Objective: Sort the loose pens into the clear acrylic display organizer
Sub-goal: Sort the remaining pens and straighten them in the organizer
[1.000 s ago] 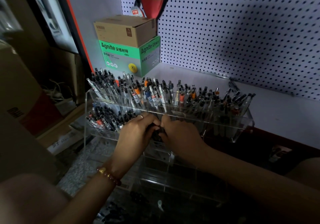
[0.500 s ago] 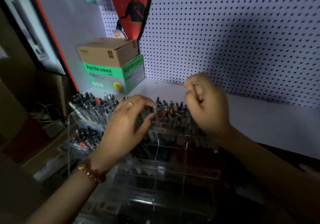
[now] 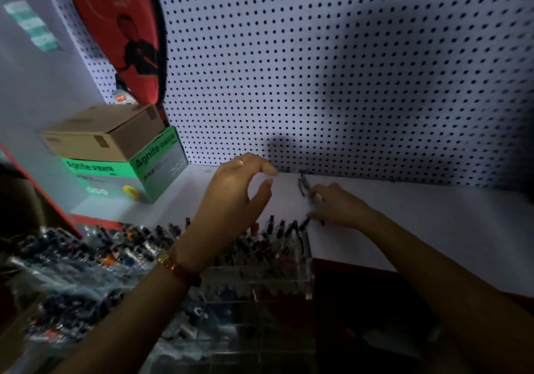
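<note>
The clear acrylic organizer stands low in the head view, its top tier packed with upright pens; the left tiers are blurred. My left hand hovers above the top tier, fingers spread and loosely bent, holding nothing. Just behind the organizer's right end, my right hand lies on the white shelf. Its fingers curl round a dark pen that sticks out toward the pegboard. Motion blur hides the grip's detail.
A green Agnite box with a brown cardboard box on top sits at the shelf's back left. A white pegboard forms the back wall, with a red paddle cover hanging on it.
The view tilted upward. My right hand went down from above the top tier to the shelf behind the organizer. My left hand lifted off the pens and opened.
</note>
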`<state>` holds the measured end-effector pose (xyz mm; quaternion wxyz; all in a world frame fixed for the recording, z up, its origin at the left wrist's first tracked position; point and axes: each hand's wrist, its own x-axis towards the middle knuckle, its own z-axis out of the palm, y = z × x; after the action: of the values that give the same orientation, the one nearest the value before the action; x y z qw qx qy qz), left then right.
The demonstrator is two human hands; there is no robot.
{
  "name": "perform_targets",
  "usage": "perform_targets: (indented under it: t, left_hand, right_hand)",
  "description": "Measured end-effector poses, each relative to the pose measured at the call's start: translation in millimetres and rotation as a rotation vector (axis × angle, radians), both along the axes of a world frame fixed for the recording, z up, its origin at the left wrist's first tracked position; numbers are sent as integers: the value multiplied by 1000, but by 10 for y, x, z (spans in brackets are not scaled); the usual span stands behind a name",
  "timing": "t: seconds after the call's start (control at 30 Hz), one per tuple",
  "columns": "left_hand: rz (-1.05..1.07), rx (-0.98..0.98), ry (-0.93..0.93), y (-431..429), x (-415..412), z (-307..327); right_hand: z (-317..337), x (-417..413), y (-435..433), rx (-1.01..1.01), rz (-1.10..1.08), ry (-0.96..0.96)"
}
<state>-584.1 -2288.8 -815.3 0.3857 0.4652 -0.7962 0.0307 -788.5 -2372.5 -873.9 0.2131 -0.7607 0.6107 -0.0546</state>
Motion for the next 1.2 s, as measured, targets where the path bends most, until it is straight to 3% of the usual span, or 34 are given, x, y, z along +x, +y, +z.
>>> perform_targets:
  t: [0.17, 0.33, 0.43, 0.53, 0.6, 0.73, 0.87, 0.97, 1.07, 1.2]
  left_hand:
    - [11, 14, -5, -154, -52, -2]
    - [29, 49, 35, -211, -37, -23]
    - [67, 79, 78, -224, 2, -40]
    - [92, 123, 146, -203, 26, -33]
    - [70, 177, 213, -180, 27, -1]
    - [-30, 410, 479, -115, -55, 138]
    - [-217, 551, 747, 76, -174, 262]
    - [-328, 566, 971, 234, -176, 262]
    - [-335, 576, 1085, 363, -70, 235]
    - [-219, 472, 1114, 543, 108, 129]
  right_hand:
    - [-24, 1, -122, 30, -39, -52]
    - [-50, 18, -154, 16, -36, 51]
    - [-98, 5, -172, -10, -77, 19]
    - [-33, -7, -180, -61, -87, -180]
    - [109, 44, -108, -198, -72, -362]
    - [468, 296, 307, -401, 143, -780]
    - [579, 546, 759, -359, 329, -903]
    - [594, 717, 950, -278, 349, -1028]
    - [582, 813, 1031, -230, 393, -998]
    - [505, 870, 1120, -356, 436, -747]
